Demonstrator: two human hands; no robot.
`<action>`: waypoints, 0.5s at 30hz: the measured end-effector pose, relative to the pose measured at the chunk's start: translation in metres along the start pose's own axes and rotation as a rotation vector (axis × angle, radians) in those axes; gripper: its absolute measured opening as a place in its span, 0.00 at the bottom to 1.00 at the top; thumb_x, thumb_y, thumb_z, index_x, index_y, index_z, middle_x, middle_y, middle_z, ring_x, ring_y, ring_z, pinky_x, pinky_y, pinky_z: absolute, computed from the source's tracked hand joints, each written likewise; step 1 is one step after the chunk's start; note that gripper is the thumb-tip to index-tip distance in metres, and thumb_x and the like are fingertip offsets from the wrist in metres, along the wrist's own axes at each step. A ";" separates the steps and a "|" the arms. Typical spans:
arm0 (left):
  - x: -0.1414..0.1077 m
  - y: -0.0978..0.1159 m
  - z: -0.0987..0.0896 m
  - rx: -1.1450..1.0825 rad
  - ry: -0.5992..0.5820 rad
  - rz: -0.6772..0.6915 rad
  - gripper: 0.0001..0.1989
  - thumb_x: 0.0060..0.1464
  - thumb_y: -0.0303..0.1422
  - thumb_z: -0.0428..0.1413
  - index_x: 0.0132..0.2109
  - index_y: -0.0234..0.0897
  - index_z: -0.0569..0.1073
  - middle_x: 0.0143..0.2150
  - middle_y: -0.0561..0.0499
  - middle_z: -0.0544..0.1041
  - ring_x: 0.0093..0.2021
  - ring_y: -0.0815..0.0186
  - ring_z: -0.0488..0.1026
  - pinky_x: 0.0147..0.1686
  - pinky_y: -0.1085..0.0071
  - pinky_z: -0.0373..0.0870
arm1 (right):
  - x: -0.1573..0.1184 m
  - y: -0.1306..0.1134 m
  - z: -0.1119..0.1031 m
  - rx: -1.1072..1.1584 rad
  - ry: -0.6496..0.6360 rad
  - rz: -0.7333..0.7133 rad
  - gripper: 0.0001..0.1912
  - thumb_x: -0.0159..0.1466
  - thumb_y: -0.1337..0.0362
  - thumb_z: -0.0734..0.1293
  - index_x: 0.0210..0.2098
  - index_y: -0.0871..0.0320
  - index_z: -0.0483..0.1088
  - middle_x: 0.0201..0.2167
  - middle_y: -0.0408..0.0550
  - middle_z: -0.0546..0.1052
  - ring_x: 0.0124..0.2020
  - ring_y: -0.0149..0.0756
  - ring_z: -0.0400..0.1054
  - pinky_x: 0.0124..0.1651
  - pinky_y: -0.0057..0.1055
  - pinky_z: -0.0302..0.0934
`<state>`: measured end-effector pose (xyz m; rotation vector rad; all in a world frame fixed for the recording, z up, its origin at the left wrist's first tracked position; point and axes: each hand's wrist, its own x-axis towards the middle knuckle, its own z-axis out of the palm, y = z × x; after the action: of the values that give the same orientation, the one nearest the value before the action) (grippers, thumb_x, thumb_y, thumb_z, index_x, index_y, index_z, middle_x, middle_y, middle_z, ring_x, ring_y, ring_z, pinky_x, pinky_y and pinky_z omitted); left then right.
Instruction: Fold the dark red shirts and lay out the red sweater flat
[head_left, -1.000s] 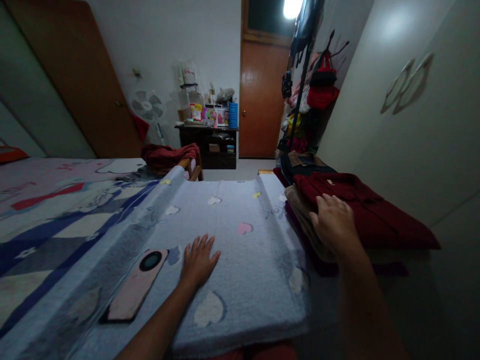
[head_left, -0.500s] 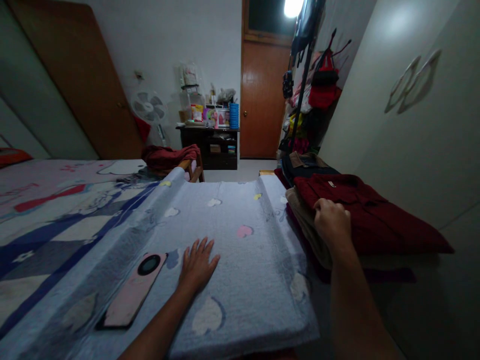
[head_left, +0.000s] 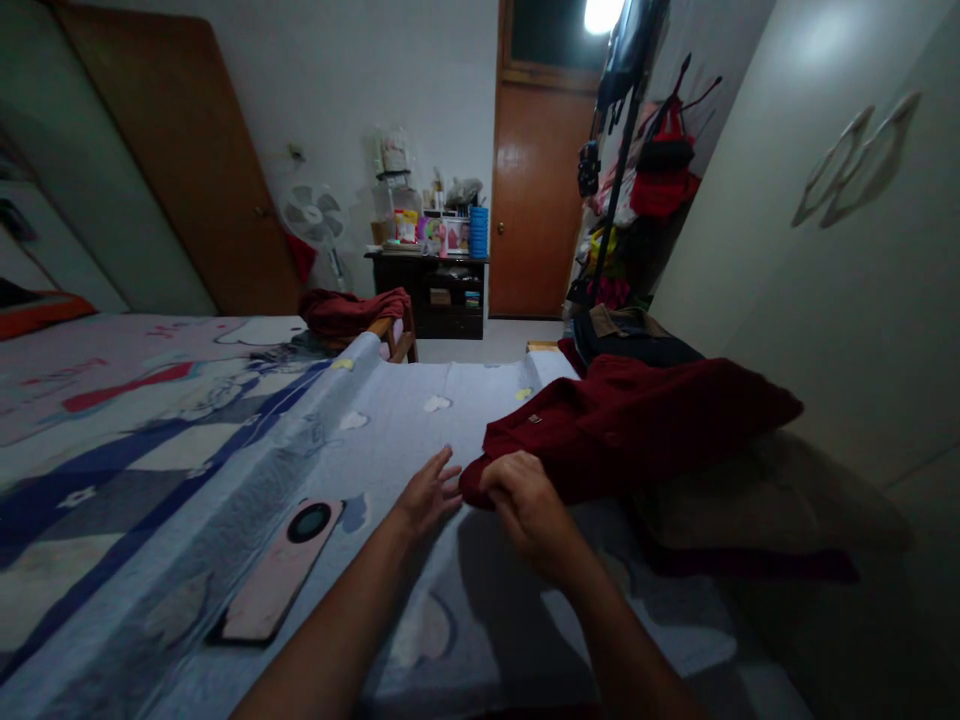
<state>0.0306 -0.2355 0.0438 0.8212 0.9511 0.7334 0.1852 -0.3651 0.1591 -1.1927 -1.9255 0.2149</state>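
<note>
A dark red folded cloth garment (head_left: 630, 425) stretches from twelve to two o'clock above a pale blue, heart-patterned sheet (head_left: 405, 400), the right hand (head_left: 525, 500) with its grip pinched on the near-left edge. The left hand (head_left: 431, 495), grip apart, fingers spread, reaches beside that edge. A pink, flat phone (head_left: 281, 580) lies at eight o'clock; a tan folded garment (head_left: 780, 490), at three.

A light blue, heart-patterned cover (head_left: 420, 430) forms the working surface. Directly on it, a pink phone (head_left: 279, 585) lies at left, camera side up; folded clothes (head_left: 772, 500) lie stacked at the right edge, their lowest layer dark purple.
</note>
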 end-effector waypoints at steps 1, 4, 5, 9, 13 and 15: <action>0.001 0.002 0.007 -0.078 -0.093 -0.099 0.23 0.54 0.47 0.55 0.50 0.35 0.71 0.46 0.40 0.78 0.42 0.56 0.78 0.43 0.59 0.74 | -0.004 -0.003 0.007 0.100 -0.082 0.003 0.08 0.65 0.72 0.58 0.33 0.56 0.66 0.33 0.45 0.72 0.38 0.34 0.63 0.45 0.32 0.55; 0.003 0.001 0.025 -0.129 -0.284 -0.272 0.14 0.49 0.37 0.60 0.40 0.30 0.74 0.32 0.43 0.80 0.31 0.58 0.78 0.36 0.63 0.75 | -0.020 -0.002 0.023 0.318 -0.284 0.071 0.08 0.63 0.73 0.59 0.34 0.56 0.67 0.35 0.44 0.72 0.38 0.32 0.64 0.43 0.29 0.58; 0.003 0.001 0.028 -0.125 -0.303 -0.266 0.12 0.47 0.33 0.61 0.38 0.30 0.74 0.31 0.44 0.80 0.30 0.59 0.78 0.35 0.64 0.75 | -0.025 0.002 0.026 0.353 -0.325 0.102 0.09 0.61 0.74 0.59 0.34 0.56 0.67 0.34 0.43 0.72 0.37 0.31 0.65 0.43 0.28 0.59; -0.003 0.020 0.029 -0.163 -0.155 0.028 0.16 0.38 0.23 0.63 0.39 0.33 0.73 0.30 0.49 0.80 0.29 0.63 0.77 0.32 0.70 0.74 | -0.049 0.025 0.028 0.329 -0.318 0.207 0.10 0.58 0.76 0.61 0.33 0.57 0.67 0.33 0.42 0.71 0.36 0.30 0.65 0.42 0.27 0.58; -0.022 0.080 0.004 -0.331 0.150 0.460 0.15 0.39 0.23 0.62 0.36 0.37 0.71 0.30 0.56 0.78 0.28 0.69 0.76 0.31 0.74 0.74 | -0.068 0.031 0.013 0.204 -0.223 0.317 0.08 0.59 0.75 0.61 0.36 0.57 0.67 0.38 0.46 0.71 0.40 0.33 0.65 0.44 0.29 0.59; -0.035 0.109 -0.017 -0.428 0.350 0.712 0.15 0.38 0.21 0.60 0.36 0.38 0.70 0.30 0.59 0.77 0.29 0.72 0.75 0.35 0.76 0.74 | -0.073 0.027 0.002 0.151 -0.223 0.359 0.10 0.61 0.74 0.61 0.39 0.56 0.67 0.41 0.47 0.72 0.43 0.34 0.66 0.46 0.30 0.59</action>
<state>-0.0174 -0.2056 0.1448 0.6505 0.7524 1.6778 0.2158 -0.4090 0.1027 -1.4535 -1.8295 0.6967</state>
